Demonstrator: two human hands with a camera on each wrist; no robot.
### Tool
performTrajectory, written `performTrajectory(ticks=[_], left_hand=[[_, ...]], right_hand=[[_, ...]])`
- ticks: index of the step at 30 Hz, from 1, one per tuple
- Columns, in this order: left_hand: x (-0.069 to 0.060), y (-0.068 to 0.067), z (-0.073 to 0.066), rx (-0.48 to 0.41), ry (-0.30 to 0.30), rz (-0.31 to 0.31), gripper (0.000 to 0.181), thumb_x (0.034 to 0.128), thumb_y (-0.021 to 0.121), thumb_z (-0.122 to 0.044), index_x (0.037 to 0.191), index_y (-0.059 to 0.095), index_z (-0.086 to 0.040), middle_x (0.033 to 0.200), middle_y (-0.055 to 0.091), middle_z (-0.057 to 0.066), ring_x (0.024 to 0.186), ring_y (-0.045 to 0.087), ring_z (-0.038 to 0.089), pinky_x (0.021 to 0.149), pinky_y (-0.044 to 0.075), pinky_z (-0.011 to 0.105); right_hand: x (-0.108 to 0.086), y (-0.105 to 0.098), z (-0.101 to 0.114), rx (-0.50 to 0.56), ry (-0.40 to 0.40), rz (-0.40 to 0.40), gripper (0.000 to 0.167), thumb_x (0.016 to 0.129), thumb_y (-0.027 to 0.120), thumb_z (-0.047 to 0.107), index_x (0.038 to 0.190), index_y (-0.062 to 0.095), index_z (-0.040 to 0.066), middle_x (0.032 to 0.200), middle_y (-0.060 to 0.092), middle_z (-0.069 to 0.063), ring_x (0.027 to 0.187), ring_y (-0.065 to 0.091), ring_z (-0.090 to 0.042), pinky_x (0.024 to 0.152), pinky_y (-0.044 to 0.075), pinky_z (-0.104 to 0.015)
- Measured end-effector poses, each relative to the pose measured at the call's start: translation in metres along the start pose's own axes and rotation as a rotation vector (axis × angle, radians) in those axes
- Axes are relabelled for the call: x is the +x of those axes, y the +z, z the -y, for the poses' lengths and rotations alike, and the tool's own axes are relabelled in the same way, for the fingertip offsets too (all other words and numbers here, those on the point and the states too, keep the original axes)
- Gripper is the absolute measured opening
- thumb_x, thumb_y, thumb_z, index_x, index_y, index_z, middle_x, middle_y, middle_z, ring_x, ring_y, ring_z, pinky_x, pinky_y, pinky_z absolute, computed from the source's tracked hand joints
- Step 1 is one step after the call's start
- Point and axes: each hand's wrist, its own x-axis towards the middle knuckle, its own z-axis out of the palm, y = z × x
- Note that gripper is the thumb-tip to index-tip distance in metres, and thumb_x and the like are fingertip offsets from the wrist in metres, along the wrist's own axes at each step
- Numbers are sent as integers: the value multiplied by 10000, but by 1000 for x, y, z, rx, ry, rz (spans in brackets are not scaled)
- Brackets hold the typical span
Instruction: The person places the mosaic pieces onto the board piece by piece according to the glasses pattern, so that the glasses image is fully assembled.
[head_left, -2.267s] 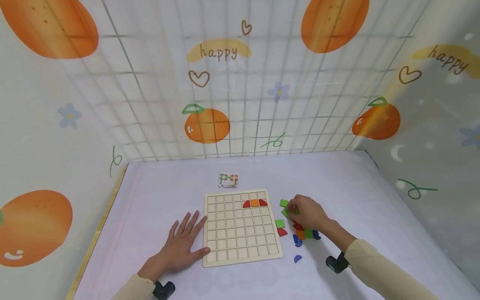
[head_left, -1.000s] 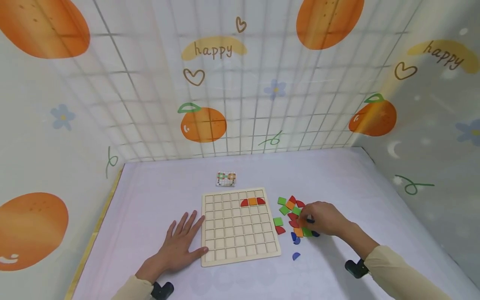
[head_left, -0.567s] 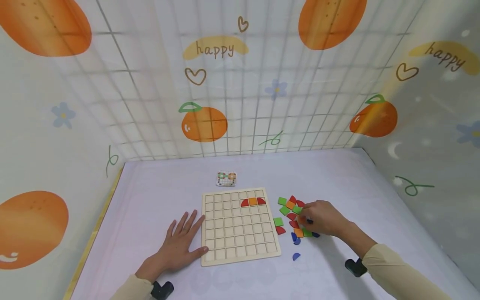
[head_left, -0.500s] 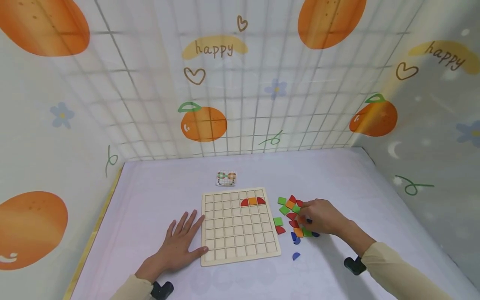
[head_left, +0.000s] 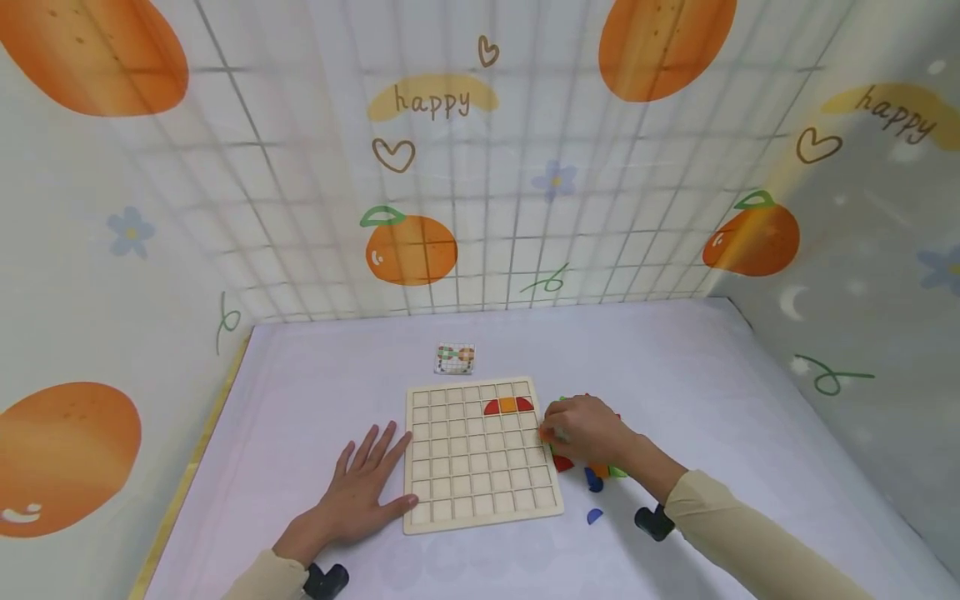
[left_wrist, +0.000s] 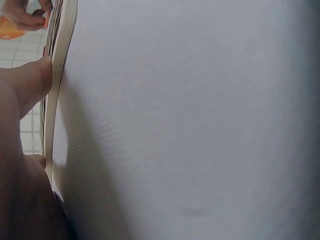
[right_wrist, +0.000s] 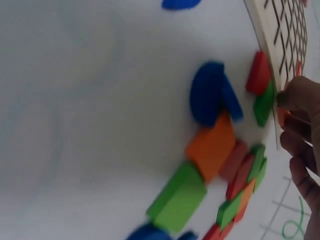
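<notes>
A wooden grid board (head_left: 480, 467) lies on the table, with an orange square (head_left: 508, 405) between two red quarter pieces (head_left: 492, 407) in an upper row. My left hand (head_left: 358, 498) rests at the board's left edge, fingers spread, thumb and a fingertip touching the rim. At the right edge my right hand (head_left: 585, 429) pinches an orange piece (head_left: 544, 434). The right wrist view shows that hand (right_wrist: 304, 127) with the orange piece (right_wrist: 282, 116) between thumb and fingers, beside the rim (right_wrist: 267, 37). In the left wrist view my left thumb (left_wrist: 35, 80) presses on the board edge (left_wrist: 59, 65).
Loose pieces lie right of the board, partly under my right hand: blue (right_wrist: 206, 95), orange (right_wrist: 214, 147), green (right_wrist: 177, 197) and red (right_wrist: 258, 73). A blue half-round (head_left: 595, 516) lies nearer the front. A small pattern card (head_left: 455, 358) lies behind the board.
My right hand has moved left from the pile of loose pieces to the board's right edge, carrying an orange piece. The left hand has stayed in place.
</notes>
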Motion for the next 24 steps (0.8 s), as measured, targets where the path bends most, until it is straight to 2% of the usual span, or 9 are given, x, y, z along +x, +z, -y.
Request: performTrajectory(ticks=[5,16,24], left_hand=[[-1,1,0,-20,30,-37,893,882,560,-660,1565,269,-164,1621,163,143,1474,63,385,1117,46,643],[-1,1,-1,-24,33,-41,888,884,560,-657,1567,264,-173,1624,157,133,1474,66,383,1116,46,645],[0,-1,-3,4,21,-30,891,884,563,-655,1564,278,-156,1622,166,137,1473,85,386,1118,67,636]], right_hand=[[11,8,2,19,-14,-28,197,840,800,292,999,793,176,970,718,58,842,653,-99,751,554,-271],[17,15,2,37,-9,-35,227,847,801,286,1036,794,159,1043,699,40,927,649,-109,799,546,-234],[19,18,5,57,70,-66,218,849,800,225,1053,793,151,914,669,55,751,551,-74,661,502,-161]])
